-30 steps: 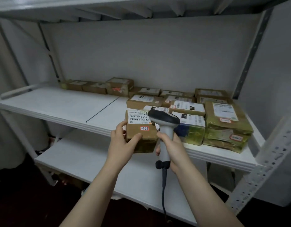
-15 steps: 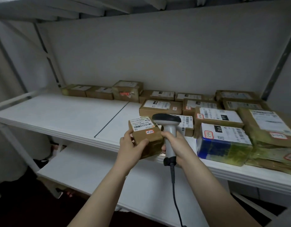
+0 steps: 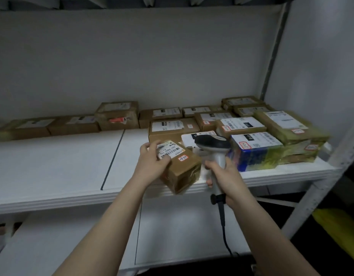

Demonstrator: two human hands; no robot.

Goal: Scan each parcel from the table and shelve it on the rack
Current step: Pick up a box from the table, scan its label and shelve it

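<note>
Parcel [image 3: 182, 168] in L hand [image 3: 152, 164], scanner [image 3: 214, 143] in R hand [image 3: 226, 177]; boxes [image 3: 172, 126] on shelf [image 3: 52, 162]

A: What surrounds the scene?
B: A plain pale grey wall [image 3: 132, 56] behind a white metal rack [image 3: 319, 196]; its middle shelf [image 3: 52, 166] is two boards meeting at a dark seam.
A: And below?
B: A lower shelf [image 3: 182, 236], dim light, dark floor [image 3: 335, 265], something yellow [image 3: 339, 228] at right.

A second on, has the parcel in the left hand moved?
Yes: the parcel has turned askew to the shelf edge and moved farther in over it.
</note>
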